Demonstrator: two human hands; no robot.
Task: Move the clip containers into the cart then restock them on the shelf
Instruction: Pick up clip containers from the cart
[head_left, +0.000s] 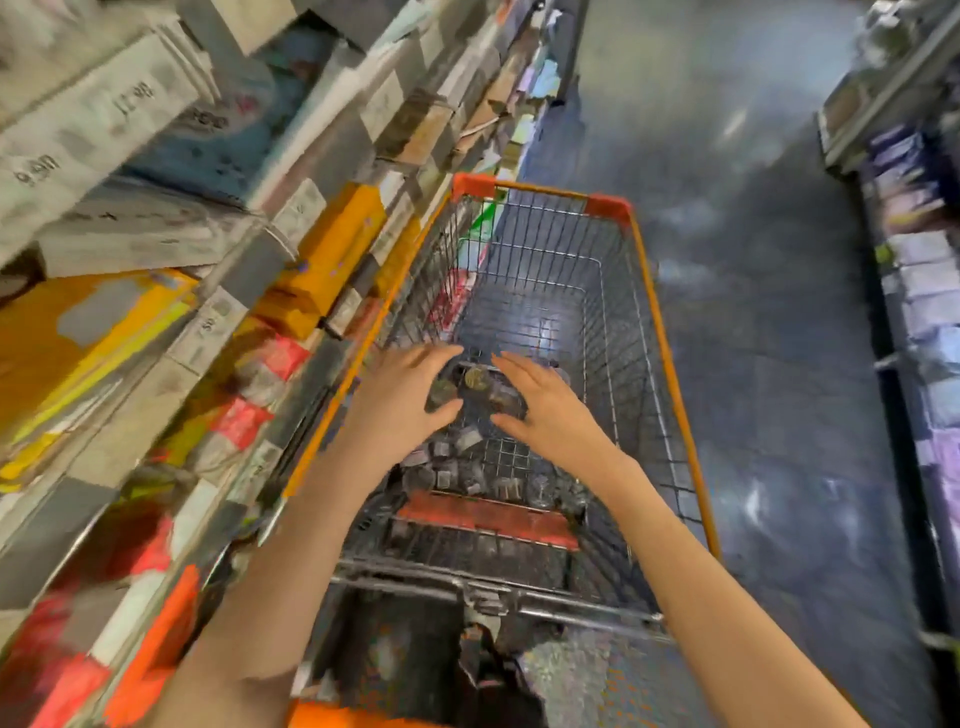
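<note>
The person reaches both arms into the cart (670, 332), which runs lengthwise toward twelve o'clock beside the shelf (244, 275) at nine o'clock. The clip containers (480, 382) lie in a loose heap on the basket floor at the near end, small clear tubs and boxes. The left hand (402, 400) and the right hand (545, 405) flank the top of the heap, both spread, fingers curved inward, gripping nothing that can be seen. The round-lidded tub sits between them, at three o'clock from the left hand and nine o'clock from the right, about equally near each; more containers lie at six o'clock below the palms. It looks like a two-handed scoop is being set up. The shelf tags and box labels are too blurred to read.
</note>
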